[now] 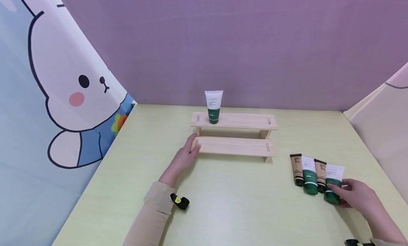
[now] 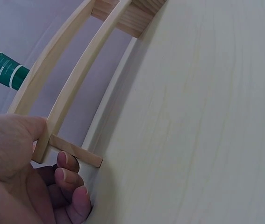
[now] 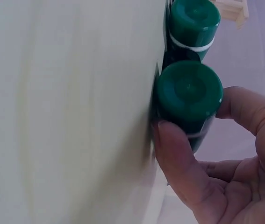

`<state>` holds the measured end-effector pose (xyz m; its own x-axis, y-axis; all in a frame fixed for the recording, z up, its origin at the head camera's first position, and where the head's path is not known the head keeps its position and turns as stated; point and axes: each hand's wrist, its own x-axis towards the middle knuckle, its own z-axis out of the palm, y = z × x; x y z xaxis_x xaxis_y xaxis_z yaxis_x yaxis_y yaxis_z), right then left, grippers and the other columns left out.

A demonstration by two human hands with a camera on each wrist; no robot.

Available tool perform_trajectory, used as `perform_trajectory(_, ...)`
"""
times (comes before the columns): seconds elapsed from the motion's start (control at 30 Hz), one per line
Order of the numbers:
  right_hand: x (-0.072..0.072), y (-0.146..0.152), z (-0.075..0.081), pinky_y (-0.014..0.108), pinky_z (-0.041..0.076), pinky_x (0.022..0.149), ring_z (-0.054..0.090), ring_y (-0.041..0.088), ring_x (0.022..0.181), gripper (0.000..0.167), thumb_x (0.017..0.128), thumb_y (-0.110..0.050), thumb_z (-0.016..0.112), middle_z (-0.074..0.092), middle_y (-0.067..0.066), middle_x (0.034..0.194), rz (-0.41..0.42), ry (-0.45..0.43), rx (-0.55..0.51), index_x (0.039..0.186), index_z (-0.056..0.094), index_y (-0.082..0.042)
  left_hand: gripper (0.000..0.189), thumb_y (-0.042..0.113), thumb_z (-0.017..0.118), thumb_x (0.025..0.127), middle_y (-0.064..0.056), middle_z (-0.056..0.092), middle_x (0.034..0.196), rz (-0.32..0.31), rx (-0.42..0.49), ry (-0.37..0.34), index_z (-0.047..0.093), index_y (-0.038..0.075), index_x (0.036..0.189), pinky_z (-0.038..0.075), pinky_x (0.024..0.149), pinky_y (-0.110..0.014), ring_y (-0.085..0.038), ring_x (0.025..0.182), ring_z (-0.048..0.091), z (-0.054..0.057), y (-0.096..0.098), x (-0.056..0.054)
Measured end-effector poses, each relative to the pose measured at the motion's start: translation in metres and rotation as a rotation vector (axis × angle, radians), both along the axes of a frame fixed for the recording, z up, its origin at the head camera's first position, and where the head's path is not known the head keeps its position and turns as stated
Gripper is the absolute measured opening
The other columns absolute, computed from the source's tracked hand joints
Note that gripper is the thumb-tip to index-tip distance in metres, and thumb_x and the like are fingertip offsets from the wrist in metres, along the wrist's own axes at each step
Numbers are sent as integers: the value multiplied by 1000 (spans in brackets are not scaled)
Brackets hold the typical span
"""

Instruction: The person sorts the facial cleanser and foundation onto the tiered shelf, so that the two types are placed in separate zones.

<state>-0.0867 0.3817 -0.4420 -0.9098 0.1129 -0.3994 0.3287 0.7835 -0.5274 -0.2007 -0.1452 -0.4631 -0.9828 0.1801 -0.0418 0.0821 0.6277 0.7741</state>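
Note:
A two-tier wooden rack [image 1: 236, 146] stands on the table. My left hand [image 1: 185, 154] grips the left end of its lower step; in the left wrist view the thumb lies on the board and the fingers [image 2: 69, 179] curl below. One white and green squeeze tube [image 1: 214, 107] stands cap-down on the upper step, toward its left. At the right, my right hand [image 1: 357, 194] pinches the rightmost white and green tube [image 1: 333, 184], which lies in a row of tubes. In the right wrist view, fingers flank that tube's green cap [image 3: 190, 91].
Beside the held tube lie a brown, black-capped tube [image 1: 320, 175], another white and green tube [image 1: 309, 175] and a second brown tube [image 1: 297, 169]. A purple cloth wall [image 1: 242, 47] rises behind the table [image 1: 229, 203]. A rabbit-print cloth [image 1: 63, 97] hangs at the left.

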Motion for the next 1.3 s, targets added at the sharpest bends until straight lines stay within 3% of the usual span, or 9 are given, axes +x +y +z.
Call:
perform_trajectory(0.17, 0, -1, -2, 31, 56, 63, 64, 18, 75, 85, 94, -41, 61, 52, 39, 107, -28, -4, -72, 128, 26, 29, 52, 41, 41, 104, -23, 50, 141, 1, -1, 6, 25, 29, 152, 40, 99, -59, -45, 123, 50, 0, 0, -1)
perform_trajectory(0.47, 6, -1, -4, 32, 56, 62, 65, 19, 73, 91, 93, -46, 61, 52, 40, 107, -44, 34, -70, 130, 22, 28, 52, 41, 41, 104, -22, 50, 141, -1, -2, 7, 24, 30, 152, 40, 98, -59, -46, 123, 50, -1, 0, -1)
perform_trajectory(0.6, 10, -2, -2, 31, 55, 60, 65, 21, 73, 87, 94, -45, 60, 49, 43, 109, -36, 99, -36, 129, 23, 26, 52, 41, 41, 104, -22, 49, 142, 2, -1, -1, 25, 29, 152, 39, 99, -59, -46, 124, 49, -1, 0, -1)
perform_trajectory(0.7, 12, -5, 1, 32, 52, 58, 64, 30, 78, 79, 95, -38, 61, 49, 44, 110, -18, 173, 15, 128, 26, 24, 52, 41, 41, 104, -22, 49, 142, 6, -2, -3, 25, 29, 152, 40, 98, -60, -46, 123, 49, -1, 0, -1)
perform_trajectory(0.83, 12, -12, 8, 41, 50, 59, 57, 49, 88, 73, 95, -32, 62, 49, 44, 110, -20, 273, 95, 129, 27, 23, 52, 41, 41, 104, -22, 49, 141, 3, 0, 1, 25, 28, 152, 40, 98, -60, -46, 123, 50, -2, 0, -1)
perform_trajectory(0.97, 10, -21, 17, 50, 49, 61, 53, 56, 92, 70, 95, -28, 64, 48, 44, 112, -31, 356, 132, 131, 27, 20, 52, 41, 41, 104, -22, 49, 141, 0, 0, 7, 25, 28, 152, 40, 98, -59, -46, 123, 50, -3, 0, -1)
perform_trajectory(1.3, -3, -47, 34, 49, 53, 59, 59, 57, 89, 65, 94, -22, 66, 49, 43, 115, 13, 481, 38, 134, 30, 14, 53, 41, 41, 104, -22, 49, 141, 4, -1, 4, 24, 28, 152, 39, 99, -59, -46, 124, 49, -3, -1, -1)
